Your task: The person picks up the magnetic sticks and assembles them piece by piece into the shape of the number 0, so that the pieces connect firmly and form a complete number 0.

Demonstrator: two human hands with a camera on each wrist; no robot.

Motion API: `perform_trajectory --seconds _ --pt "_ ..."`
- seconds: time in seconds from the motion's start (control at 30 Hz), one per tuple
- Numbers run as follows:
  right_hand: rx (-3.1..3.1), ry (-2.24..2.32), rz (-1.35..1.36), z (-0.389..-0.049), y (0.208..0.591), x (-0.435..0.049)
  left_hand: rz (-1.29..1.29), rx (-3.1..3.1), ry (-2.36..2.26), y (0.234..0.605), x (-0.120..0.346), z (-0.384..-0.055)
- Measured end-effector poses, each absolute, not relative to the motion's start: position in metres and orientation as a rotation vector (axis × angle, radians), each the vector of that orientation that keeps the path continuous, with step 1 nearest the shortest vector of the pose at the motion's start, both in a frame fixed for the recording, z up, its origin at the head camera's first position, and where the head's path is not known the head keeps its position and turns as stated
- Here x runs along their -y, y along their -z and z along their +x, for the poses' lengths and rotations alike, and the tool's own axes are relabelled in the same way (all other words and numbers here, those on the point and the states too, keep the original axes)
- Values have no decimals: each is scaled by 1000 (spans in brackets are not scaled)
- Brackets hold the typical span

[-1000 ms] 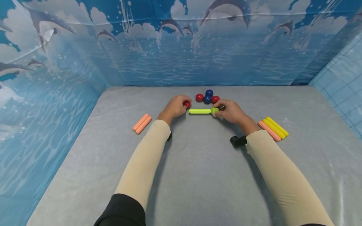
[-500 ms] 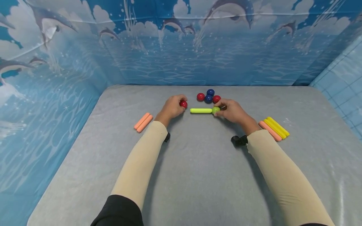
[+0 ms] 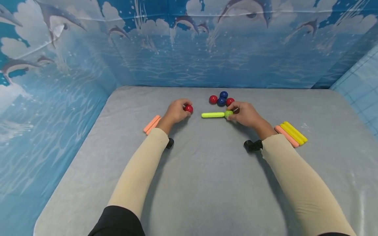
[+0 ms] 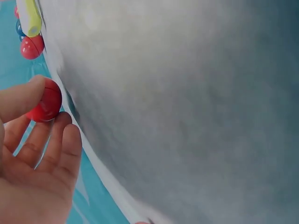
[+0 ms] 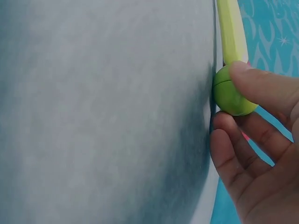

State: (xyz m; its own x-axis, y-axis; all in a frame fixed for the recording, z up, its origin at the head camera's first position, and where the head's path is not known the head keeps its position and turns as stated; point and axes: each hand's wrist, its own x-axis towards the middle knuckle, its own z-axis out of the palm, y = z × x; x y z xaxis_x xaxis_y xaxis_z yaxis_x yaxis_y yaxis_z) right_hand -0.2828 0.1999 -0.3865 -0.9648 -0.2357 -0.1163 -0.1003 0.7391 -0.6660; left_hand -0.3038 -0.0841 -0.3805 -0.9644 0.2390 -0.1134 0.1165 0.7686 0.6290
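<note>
Between thumb and fingers, my left hand (image 3: 176, 111) pinches a red ball (image 4: 48, 101), a little left of a yellow-green stick (image 3: 213, 115). A seam line runs round the ball in the left wrist view. My right hand (image 3: 245, 114) pinches a green ball (image 5: 229, 93) at the stick's right end, where ball and stick meet in line. The stick lies crosswise in front of the body, its left end pointing towards the red ball with a gap between. The thumb covers part of the green ball in the right wrist view.
Behind the stick sit two red balls (image 3: 213, 99) and two blue balls (image 3: 221, 101) in a cluster. Orange sticks (image 3: 152, 124) lie by the left forearm, partly covered. Yellow sticks (image 3: 293, 132) and an orange stick (image 3: 286, 136) lie right. A dolphin-print curtain borders the grey table (image 3: 206, 183).
My left hand has drawn the red ball leftwards, away from the stick's left end. The right hand keeps its pinch on the green ball. The head view has shifted slightly.
</note>
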Motion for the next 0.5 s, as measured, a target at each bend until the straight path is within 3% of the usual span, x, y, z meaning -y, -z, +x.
perform_trajectory --seconds 0.5 --pt "-2730 1084 -213 -290 389 -199 241 -2728 -1063 383 85 -306"
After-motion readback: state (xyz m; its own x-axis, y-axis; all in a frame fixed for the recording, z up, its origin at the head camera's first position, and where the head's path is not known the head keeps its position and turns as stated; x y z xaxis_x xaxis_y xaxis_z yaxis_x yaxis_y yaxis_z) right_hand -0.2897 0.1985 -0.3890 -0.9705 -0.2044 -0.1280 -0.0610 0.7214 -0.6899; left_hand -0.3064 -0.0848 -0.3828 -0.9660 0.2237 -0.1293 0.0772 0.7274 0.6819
